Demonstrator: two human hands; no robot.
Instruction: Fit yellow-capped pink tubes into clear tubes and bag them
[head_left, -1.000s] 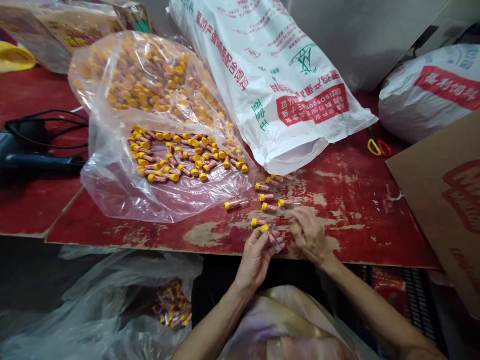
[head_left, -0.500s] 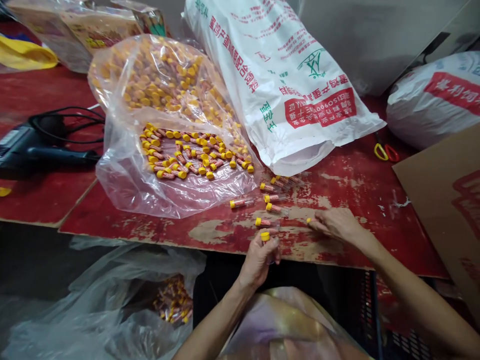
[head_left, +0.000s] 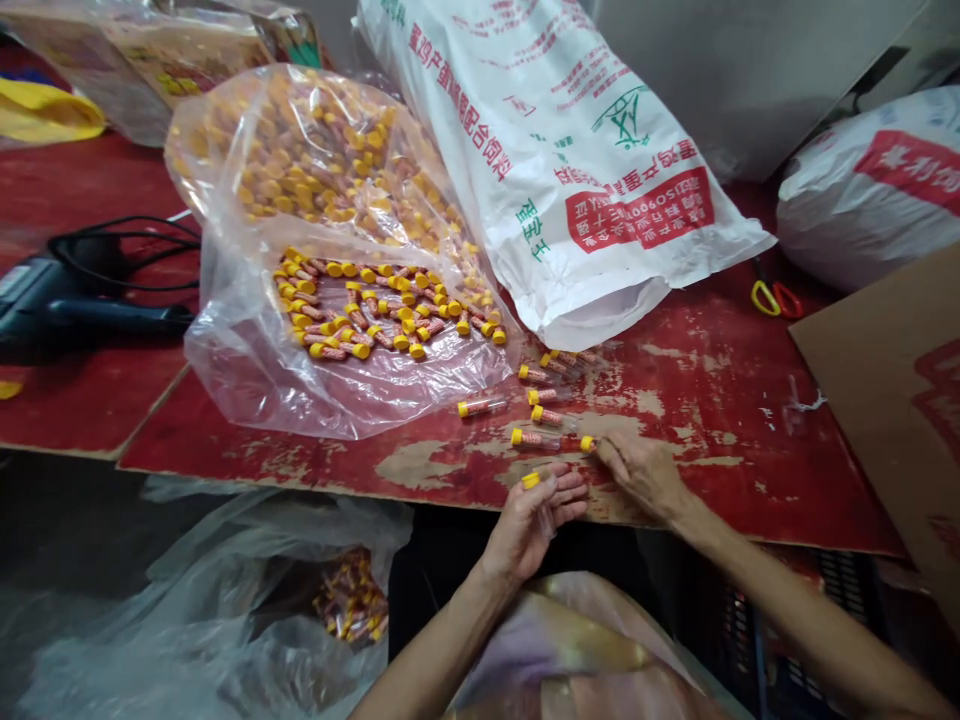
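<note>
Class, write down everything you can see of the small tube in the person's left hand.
The tube is small, with a yellow cap and a clear, plastic-looking body; its contents cannot be made out. It stands roughly upright, cap up, in the grip of the left hand, between thumb and fingers, at the near edge of the worn red table.

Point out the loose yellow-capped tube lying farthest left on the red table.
The lone tube just beside the clear bag, left of the other loose tubes.
</note>
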